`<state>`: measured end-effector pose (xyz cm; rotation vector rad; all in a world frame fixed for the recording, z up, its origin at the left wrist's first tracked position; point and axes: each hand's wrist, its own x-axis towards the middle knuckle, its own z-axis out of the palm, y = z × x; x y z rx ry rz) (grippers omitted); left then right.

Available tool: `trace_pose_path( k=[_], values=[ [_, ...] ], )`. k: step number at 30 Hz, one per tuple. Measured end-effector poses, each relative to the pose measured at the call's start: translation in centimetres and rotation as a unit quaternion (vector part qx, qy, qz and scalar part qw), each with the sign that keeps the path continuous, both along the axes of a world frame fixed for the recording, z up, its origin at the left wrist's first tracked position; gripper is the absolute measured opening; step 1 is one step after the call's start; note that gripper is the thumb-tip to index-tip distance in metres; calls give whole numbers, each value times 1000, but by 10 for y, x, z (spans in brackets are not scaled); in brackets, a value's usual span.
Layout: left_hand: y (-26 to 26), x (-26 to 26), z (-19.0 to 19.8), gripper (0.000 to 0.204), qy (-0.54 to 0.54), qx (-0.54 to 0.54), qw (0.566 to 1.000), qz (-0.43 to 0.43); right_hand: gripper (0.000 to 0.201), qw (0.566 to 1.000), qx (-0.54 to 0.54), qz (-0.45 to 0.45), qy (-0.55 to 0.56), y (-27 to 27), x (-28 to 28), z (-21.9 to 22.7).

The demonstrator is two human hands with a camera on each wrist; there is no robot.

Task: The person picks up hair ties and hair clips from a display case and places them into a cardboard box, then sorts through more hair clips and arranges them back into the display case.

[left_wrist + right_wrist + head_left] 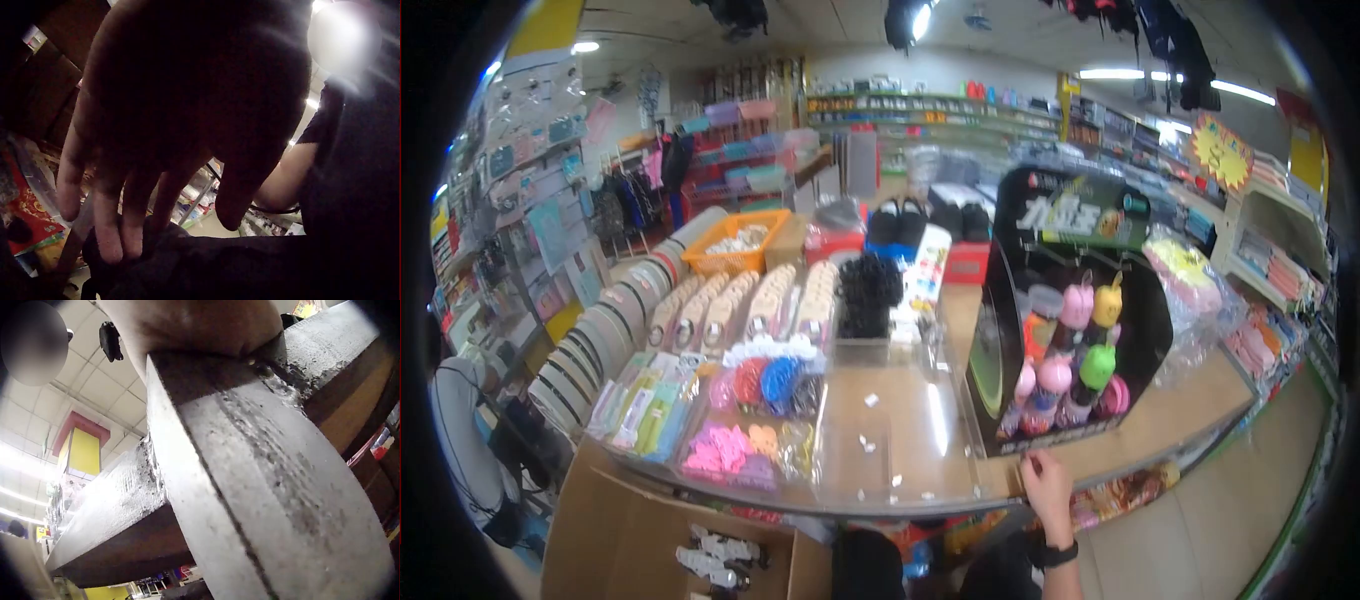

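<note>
My right hand (1048, 488) rests at the table's front edge, just below the black display stand (1072, 400), its fingers loosely curled. In the right wrist view the heel of the right hand (200, 328) lies against a worn grey edge piece (269, 481). The left hand (162, 125) hangs with fingers apart and pointing down, close to dark clothing (206, 265); nothing shows in it. It is outside the head view. Pink, yellow and green cartoon-topped containers (1098, 366) fill the stand. Left of it, a shallow clear tray (930, 420) holds small white bits.
Hair ties (750, 385), headbands (605, 340) and carded items cover the table's left side. Behind them stand an orange basket (740, 238) and black slippers (895, 222). An open cardboard box (615, 530) sits below at front left. A person (465, 450) stands at far left.
</note>
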<state>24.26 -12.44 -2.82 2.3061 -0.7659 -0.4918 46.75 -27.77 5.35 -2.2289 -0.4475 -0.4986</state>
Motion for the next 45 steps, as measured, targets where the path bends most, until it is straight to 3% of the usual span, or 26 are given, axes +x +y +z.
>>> trace_pose_path(
  k=[2,3,4,6,12,14,15,17,20,23,24,26,27,29,31,33,34,35,36,37,38,39,40,43,44,45],
  values=[
    [-5,3,3,43,10,-42,999,30,13,998,60,31,-5,-1,4,-8],
    [-5,8,-22,49,82,-29,996,18,13,993,110,51,2,-2,3,-8],
    [-8,7,-23,49,22,-6,999,41,13,988,137,64,36,-2,-3,-1],
    [-9,17,30,49,29,-42,996,72,10,978,186,86,41,1,-20,15],
    [-27,24,88,62,-83,-142,972,169,7,920,338,195,16,16,-70,59],
    [-35,27,93,68,64,-322,931,159,7,920,324,222,-3,22,-77,68],
    [-36,31,87,73,118,-338,915,187,7,924,304,229,-16,24,-79,70],
    [-41,37,84,73,163,-459,833,264,8,906,346,242,14,29,-83,70],
    [-35,53,67,65,147,-488,835,209,13,817,470,322,89,33,-88,73],
    [-39,44,81,52,250,-472,818,213,12,800,498,315,114,35,-87,72],
    [-42,44,78,43,192,-428,849,243,12,799,500,313,115,37,-86,68],
    [-40,42,79,41,197,-393,863,249,8,861,426,269,66,41,-79,58],
    [-40,42,81,39,201,-359,875,255,8,861,426,269,66,44,-75,55],
    [-39,41,82,39,155,-310,908,238,5,948,202,190,-159,48,-68,49],
    [-39,40,81,39,107,-259,934,220,4,946,169,200,-192,53,-67,49],
    [-39,40,77,41,92,-296,931,194,6,923,258,279,-64,54,-72,53],
    [-40,41,73,41,93,-296,930,195,6,922,259,280,-62,53,-74,55],
    [-40,42,69,41,73,-302,931,193,8,855,380,338,101,51,-75,57],
    [-40,42,67,42,53,-308,931,191,11,746,482,380,260,50,-75,59],
    [-40,42,66,42,53,-307,931,192,11,745,483,380,261,47,-74,62],
    [-41,41,66,42,89,-334,918,193,15,556,606,428,374,44,-71,65],
    [-41,40,65,43,125,-361,904,194,19,331,690,447,463,42,-70,67],
    [-42,39,65,43,126,-362,903,195,19,331,690,446,464,41,-71,68],
    [-46,34,65,41,145,-373,895,194,16,417,673,448,415,38,-75,70],
    [-49,30,68,41,169,-372,890,201,16,416,672,448,418,38,-79,70],
    [-50,27,72,40,189,-370,885,208,11,654,605,366,268,39,-84,70]
  ],
)
